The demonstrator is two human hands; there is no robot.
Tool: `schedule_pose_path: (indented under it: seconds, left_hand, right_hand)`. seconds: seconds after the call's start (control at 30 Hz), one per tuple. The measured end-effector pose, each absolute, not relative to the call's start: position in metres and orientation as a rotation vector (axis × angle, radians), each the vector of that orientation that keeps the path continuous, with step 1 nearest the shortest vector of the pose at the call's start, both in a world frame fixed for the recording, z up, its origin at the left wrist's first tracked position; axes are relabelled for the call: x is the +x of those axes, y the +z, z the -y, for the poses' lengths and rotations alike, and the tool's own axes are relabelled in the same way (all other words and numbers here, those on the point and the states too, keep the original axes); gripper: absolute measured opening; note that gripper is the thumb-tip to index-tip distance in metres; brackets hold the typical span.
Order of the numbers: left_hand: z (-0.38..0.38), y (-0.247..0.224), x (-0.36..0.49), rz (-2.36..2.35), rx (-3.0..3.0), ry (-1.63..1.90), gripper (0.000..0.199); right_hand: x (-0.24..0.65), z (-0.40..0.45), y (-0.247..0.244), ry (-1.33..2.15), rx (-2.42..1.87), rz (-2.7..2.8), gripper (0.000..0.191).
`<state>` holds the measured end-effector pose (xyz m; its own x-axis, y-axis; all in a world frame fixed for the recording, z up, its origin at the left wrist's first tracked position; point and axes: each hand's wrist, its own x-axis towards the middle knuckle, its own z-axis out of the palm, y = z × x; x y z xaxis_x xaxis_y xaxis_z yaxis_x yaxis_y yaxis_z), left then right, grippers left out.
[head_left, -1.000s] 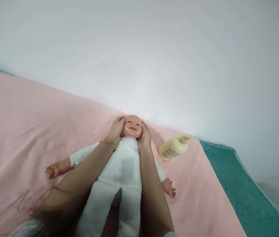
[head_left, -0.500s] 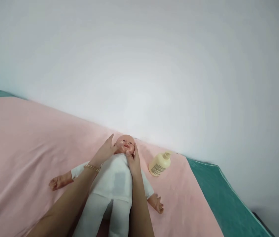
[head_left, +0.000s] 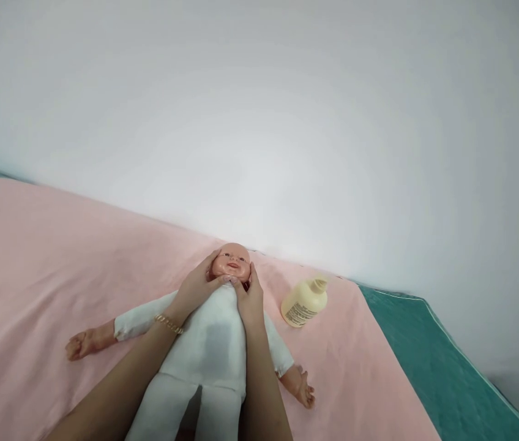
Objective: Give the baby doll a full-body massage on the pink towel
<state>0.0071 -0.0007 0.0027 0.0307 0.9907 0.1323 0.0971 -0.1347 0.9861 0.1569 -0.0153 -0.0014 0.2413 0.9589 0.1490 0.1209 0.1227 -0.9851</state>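
A baby doll (head_left: 213,343) with a white cloth body lies face up, its plastic arms spread to both sides. My left hand (head_left: 197,286) cups one side of the doll's head, the thumb under its chin and a gold-coloured bracelet on the wrist. On the other side, my right hand (head_left: 249,300) holds the jaw and cheek, its thumb also near the chin. Both thumbs almost meet below the mouth. The fingertips behind the head are partly hidden. To the right of the doll stands a pale yellow bottle (head_left: 304,303) with printed text on its side.
A pink cloth (head_left: 80,245) with some creases lies under the doll and bottle. Green fabric (head_left: 429,343) shows beyond its right edge and at the far left. A white wall (head_left: 259,122) rises right behind the doll's head.
My left hand has closed in on the doll's head, its thumb now under the chin. The right hand stays at the jaw. The view has shifted slightly.
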Motion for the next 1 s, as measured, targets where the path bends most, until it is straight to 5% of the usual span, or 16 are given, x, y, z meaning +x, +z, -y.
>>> schedule_pose_path:
  seconds: [0.37, 1.0]
  left_hand:
    - [0.002, 0.008, -0.002, -1.327, 1.605, 1.128, 0.062]
    - [0.005, 0.014, 0.002, -1.431, 1.561, 1.042, 0.08]
  right_hand:
    - [0.169, 0.015, 0.001, 0.895, -1.296, 1.302, 0.064]
    - [0.155, 0.02, 0.01, 0.938, -1.365, 1.232, 0.087]
